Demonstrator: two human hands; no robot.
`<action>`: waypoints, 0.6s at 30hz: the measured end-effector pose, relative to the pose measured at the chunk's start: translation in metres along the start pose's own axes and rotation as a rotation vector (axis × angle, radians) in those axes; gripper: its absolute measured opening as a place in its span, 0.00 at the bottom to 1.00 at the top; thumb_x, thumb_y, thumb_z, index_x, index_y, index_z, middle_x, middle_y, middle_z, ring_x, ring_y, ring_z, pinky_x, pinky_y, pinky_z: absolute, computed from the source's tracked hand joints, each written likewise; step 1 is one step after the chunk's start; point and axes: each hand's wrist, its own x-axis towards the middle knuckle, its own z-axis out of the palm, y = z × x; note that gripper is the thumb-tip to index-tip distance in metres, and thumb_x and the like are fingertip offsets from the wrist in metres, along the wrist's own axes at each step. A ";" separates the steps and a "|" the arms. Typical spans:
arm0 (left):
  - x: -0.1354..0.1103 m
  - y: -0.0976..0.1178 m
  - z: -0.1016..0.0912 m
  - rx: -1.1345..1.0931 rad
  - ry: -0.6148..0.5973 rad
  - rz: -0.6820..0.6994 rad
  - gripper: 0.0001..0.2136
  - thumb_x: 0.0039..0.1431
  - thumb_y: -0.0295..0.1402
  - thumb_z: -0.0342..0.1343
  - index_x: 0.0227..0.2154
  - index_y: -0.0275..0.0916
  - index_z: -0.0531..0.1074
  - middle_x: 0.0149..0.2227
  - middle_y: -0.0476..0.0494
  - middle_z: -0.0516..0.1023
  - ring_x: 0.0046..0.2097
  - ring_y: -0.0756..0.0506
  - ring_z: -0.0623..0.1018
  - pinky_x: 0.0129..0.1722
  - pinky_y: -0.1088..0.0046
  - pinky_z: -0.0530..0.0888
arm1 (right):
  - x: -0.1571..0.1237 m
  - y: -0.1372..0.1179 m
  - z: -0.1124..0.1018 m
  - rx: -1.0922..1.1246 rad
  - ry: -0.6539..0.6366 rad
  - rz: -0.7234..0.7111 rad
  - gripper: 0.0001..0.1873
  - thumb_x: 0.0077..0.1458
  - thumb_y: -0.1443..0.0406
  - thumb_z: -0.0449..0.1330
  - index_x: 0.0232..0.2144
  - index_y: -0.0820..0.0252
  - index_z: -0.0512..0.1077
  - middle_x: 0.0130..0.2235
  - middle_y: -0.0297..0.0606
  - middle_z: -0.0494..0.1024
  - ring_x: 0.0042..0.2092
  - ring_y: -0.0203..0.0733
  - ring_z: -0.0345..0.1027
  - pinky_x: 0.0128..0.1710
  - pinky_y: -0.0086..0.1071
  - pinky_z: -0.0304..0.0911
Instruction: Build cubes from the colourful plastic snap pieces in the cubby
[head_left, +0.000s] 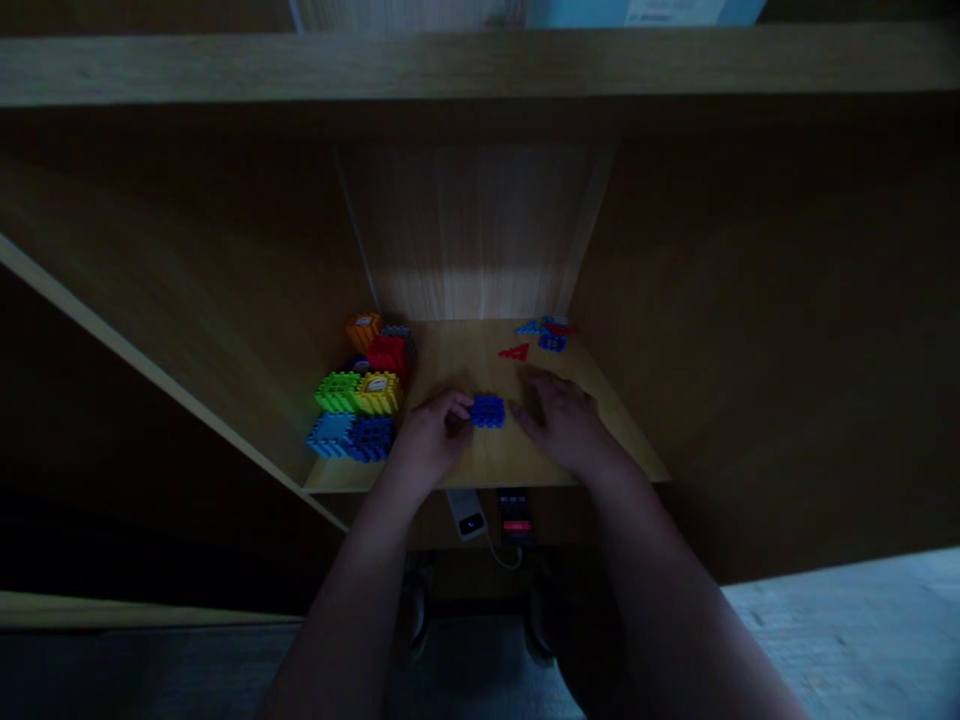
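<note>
A dark blue interlocking plastic block [488, 411] with toothed edges lies on the wooden shelf board, between my two hands. My left hand [435, 432] is at its left side, with curled fingers closed on the block's left edge. To the right of the block, and apart from it, my right hand [564, 418] is open, thumb and fingers spread low over the board. Beyond the hands lies a red triangular piece [514, 352]. Farther back on the right are a light blue triangle [529, 327] and a small pile of blue and red pieces [553, 340].
Stacked toothed blocks stand along the left wall, among them yellow [379, 393], green [338, 391], red [388, 354] and orange [364, 331]. Side panels and an upper shelf edge [480, 68] enclose the space. Below the board are a phone [516, 515] and a white cabled device [466, 513].
</note>
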 end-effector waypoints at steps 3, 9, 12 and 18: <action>0.000 -0.003 0.001 -0.004 0.002 0.022 0.15 0.58 0.18 0.59 0.46 0.40 0.77 0.39 0.47 0.83 0.41 0.46 0.83 0.47 0.69 0.79 | 0.017 0.006 -0.010 -0.108 -0.208 0.130 0.43 0.70 0.40 0.50 0.75 0.58 0.57 0.77 0.52 0.54 0.76 0.65 0.48 0.73 0.64 0.47; 0.001 -0.005 0.002 -0.021 0.011 0.033 0.14 0.58 0.18 0.59 0.45 0.40 0.77 0.37 0.49 0.82 0.39 0.47 0.82 0.43 0.71 0.78 | 0.071 0.016 -0.019 -0.221 -0.302 0.289 0.47 0.69 0.38 0.48 0.77 0.59 0.51 0.78 0.54 0.50 0.77 0.69 0.46 0.71 0.67 0.49; 0.001 -0.004 0.002 -0.022 0.009 0.026 0.15 0.58 0.18 0.59 0.45 0.40 0.77 0.38 0.48 0.83 0.39 0.47 0.83 0.44 0.70 0.78 | 0.081 0.020 -0.014 -0.227 -0.252 0.292 0.45 0.72 0.41 0.43 0.76 0.65 0.53 0.78 0.57 0.52 0.75 0.70 0.51 0.70 0.67 0.51; 0.000 -0.004 0.003 -0.037 0.006 0.006 0.14 0.59 0.18 0.59 0.45 0.40 0.77 0.38 0.48 0.83 0.40 0.47 0.83 0.44 0.69 0.78 | 0.025 0.020 -0.006 -0.233 -0.037 0.130 0.24 0.71 0.64 0.49 0.62 0.65 0.74 0.61 0.59 0.76 0.63 0.58 0.69 0.63 0.47 0.62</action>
